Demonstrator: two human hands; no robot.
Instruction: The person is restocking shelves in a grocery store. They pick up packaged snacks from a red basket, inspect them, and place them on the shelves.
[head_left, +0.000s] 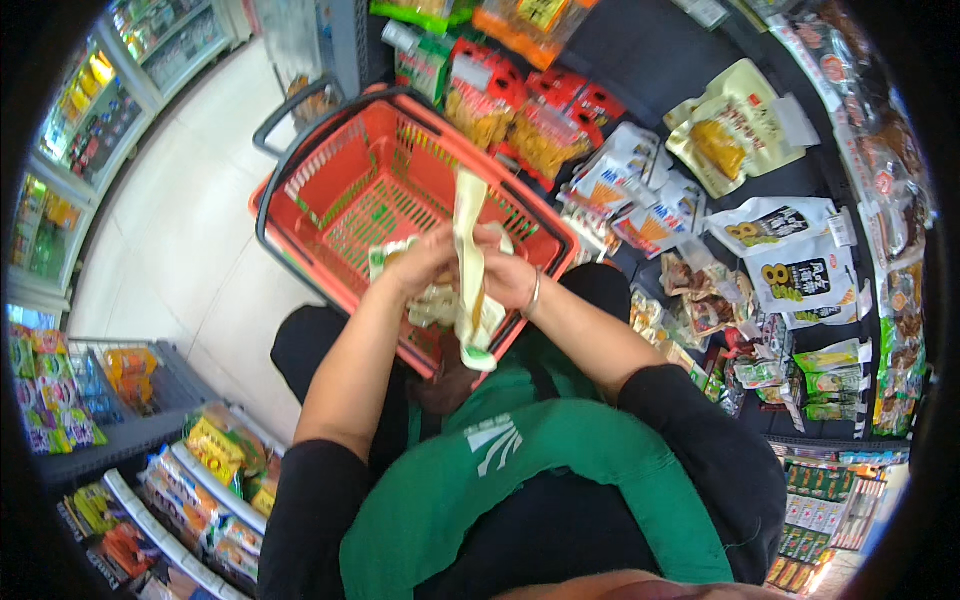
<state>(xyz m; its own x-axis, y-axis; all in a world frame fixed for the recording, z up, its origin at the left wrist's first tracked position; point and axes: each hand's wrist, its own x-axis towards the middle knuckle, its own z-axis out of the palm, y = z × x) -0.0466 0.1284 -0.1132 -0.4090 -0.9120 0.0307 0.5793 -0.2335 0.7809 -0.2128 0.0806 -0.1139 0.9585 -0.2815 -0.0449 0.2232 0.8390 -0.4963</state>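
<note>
My left hand and my right hand meet over a red plastic shopping basket. Between them is a cream-coloured snack packet, seen nearly edge-on, with a green and white end toward my body. Both hands press on its sides, and some fingers are hidden behind it. Below the hands, more pale packets lie in the near part of the basket, partly covered by my forearms. The basket's dark handle is folded against its left rim.
To the right, a dark shelf holds red snack bags, a gold packet and white pouches. Drink coolers line the far left, across a pale tiled floor. Another snack shelf stands at lower left.
</note>
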